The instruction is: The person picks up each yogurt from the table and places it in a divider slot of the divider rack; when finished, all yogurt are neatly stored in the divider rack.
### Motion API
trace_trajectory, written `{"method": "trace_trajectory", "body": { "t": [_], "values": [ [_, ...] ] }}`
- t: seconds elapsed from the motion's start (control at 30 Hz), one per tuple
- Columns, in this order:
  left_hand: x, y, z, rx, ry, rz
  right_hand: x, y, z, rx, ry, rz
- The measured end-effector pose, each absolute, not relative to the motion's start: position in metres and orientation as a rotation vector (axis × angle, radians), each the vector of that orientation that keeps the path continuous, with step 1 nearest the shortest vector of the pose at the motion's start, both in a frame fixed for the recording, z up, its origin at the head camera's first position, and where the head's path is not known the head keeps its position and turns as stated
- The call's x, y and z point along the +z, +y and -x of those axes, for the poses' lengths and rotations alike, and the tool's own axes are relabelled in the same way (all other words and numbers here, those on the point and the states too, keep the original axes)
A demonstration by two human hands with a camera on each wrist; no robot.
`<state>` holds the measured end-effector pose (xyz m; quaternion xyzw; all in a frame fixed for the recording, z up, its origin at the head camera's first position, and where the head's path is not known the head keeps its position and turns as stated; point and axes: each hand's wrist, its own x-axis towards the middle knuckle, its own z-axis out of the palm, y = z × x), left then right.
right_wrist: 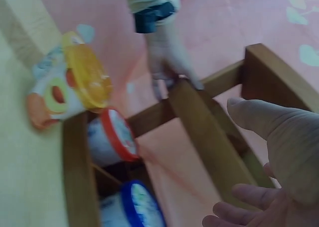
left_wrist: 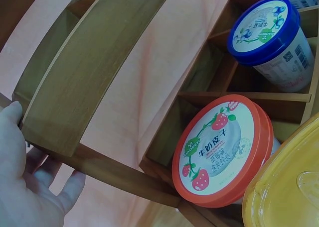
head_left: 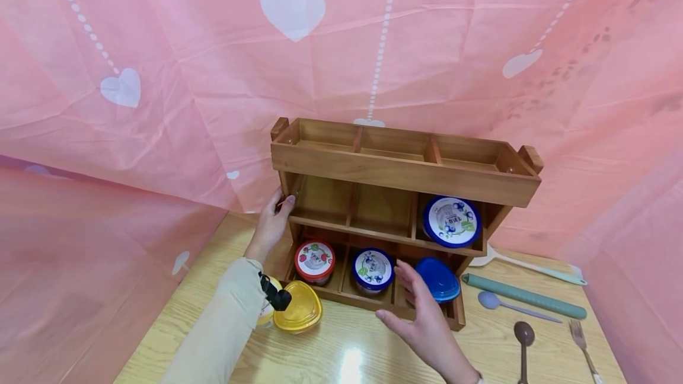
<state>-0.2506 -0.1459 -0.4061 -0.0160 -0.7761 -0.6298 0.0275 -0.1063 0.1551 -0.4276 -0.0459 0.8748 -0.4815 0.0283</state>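
Note:
A three-tier wooden shelf rack (head_left: 405,176) stands on the table. My left hand (head_left: 269,227) grips its left side at the middle tier, thumb on the tray's end and fingers (left_wrist: 72,189) curled beneath. In the bottom tier sit a red-lidded strawberry tub (head_left: 315,261), a blue-lidded blueberry tub (head_left: 373,269) and a container with a plain blue lid (head_left: 439,280). Another blueberry tub (head_left: 452,221) is in the right compartment of the middle tier. My right hand (head_left: 427,325) hovers before the bottom tier, fingers spread, holding nothing; it partly covers the blue-lidded container.
A yellow-lidded container (head_left: 299,307) stands at the rack's front left, beside my left wrist. Right of the rack lie a spatula (head_left: 525,264), a green rod (head_left: 525,296), a lavender spoon (head_left: 514,307), a brown spoon (head_left: 524,342) and a fork (head_left: 584,345). Pink cloth (head_left: 213,46) hangs behind.

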Motion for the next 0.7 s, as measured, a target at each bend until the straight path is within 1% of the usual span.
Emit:
{"method": "trace_trajectory", "body": {
  "t": [0.27, 0.47, 0.7],
  "values": [
    [-0.439, -0.152, 0.27, -1.929, -2.349, 0.078, -0.459, 0.14, 0.104, -1.473, 2.615, 0.139],
    [-0.441, -0.151, 0.27, -1.919, -2.345, 0.064, -0.477, 0.136, 0.102, -1.501, 2.564, 0.139],
    [-0.442, -0.151, 0.271, -1.909, -2.336, 0.082, -0.489, 0.124, 0.101, -1.518, 2.547, 0.257]
  ]
}}
